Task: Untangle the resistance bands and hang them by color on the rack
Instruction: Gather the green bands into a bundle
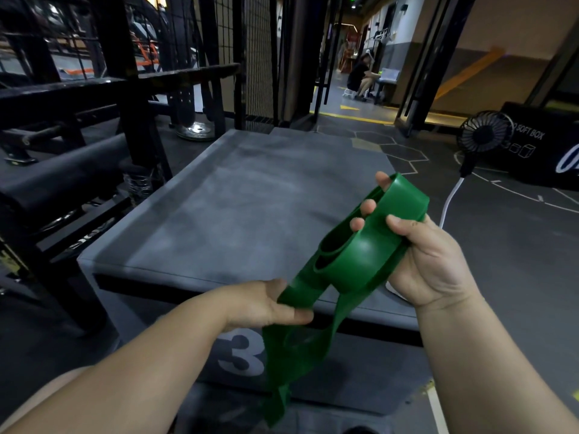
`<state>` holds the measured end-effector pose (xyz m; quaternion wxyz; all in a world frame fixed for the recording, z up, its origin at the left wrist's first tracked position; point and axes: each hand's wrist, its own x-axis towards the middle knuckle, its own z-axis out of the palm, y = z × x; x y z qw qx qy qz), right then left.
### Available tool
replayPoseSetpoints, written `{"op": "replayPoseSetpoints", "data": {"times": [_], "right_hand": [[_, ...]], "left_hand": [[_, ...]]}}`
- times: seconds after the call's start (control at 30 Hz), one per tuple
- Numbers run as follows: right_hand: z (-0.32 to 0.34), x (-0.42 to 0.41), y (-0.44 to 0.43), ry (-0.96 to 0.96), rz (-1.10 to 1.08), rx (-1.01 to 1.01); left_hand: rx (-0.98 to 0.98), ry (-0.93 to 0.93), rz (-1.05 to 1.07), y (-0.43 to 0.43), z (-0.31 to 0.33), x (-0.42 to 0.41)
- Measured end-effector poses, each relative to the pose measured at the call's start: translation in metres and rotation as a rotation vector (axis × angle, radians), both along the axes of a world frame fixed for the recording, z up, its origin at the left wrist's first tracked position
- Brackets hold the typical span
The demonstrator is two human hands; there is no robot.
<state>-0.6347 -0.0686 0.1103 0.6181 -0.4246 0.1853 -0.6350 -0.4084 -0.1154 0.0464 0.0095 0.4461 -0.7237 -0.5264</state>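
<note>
right hand [429, 261] is closed round a folded bunch of the green band [347, 264], fingers curled over the top loop, holding it up over the near right corner of the grey foam box [238, 198]. left hand [266, 303] pinches a lower strand between thumb and fingers, the rest dangling down past the box front. best bet i'd say: keep the right hand steady as an anchor, feed the loose strand out through the loop with the left, don't yank or it'll cinch. black rack [125, 83] is off to the left, no bands on it that i can see.
</note>
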Motion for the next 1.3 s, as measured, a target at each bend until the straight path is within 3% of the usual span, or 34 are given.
{"op": "replayPoseSetpoints", "data": {"times": [0.1, 0.4, 0.57, 0.77, 0.87, 1.0, 1.03, 1.17, 1.3], "right_hand": [[0.003, 0.000, 0.001, 0.022, -0.122, 0.017], [0.001, 0.007, 0.002, 0.224, -0.333, 0.114], [-0.009, 0.020, 0.002, 0.386, -0.278, 0.191], [-0.025, 0.038, -0.001, 0.544, -0.210, 0.263], [-0.034, 0.050, -0.001, 0.634, -0.195, 0.283], [-0.040, 0.054, 0.000, 0.779, -0.186, 0.272], [-0.039, 0.053, 0.001, 0.781, -0.172, 0.270], [-0.041, 0.044, -0.001, 0.784, -0.046, 0.197], [-0.039, 0.040, 0.001, 0.910, -0.002, 0.164]], "left_hand": [[-0.126, -0.108, 0.005, 0.000, -0.001, -0.005], [-0.433, -0.029, 0.064, 0.008, 0.007, -0.013], [-0.723, 0.089, 0.096, 0.014, 0.015, -0.017], [-0.807, 0.177, 0.208, 0.023, 0.014, -0.028], [-0.681, 0.242, 0.280, 0.014, 0.011, -0.028], [-0.043, 0.603, 0.363, 0.004, 0.016, -0.018], [0.031, 0.661, 0.368, 0.003, 0.016, -0.017], [0.046, 0.772, 0.439, -0.002, 0.017, -0.013], [-0.039, 0.679, 0.368, -0.003, 0.014, -0.011]]}}
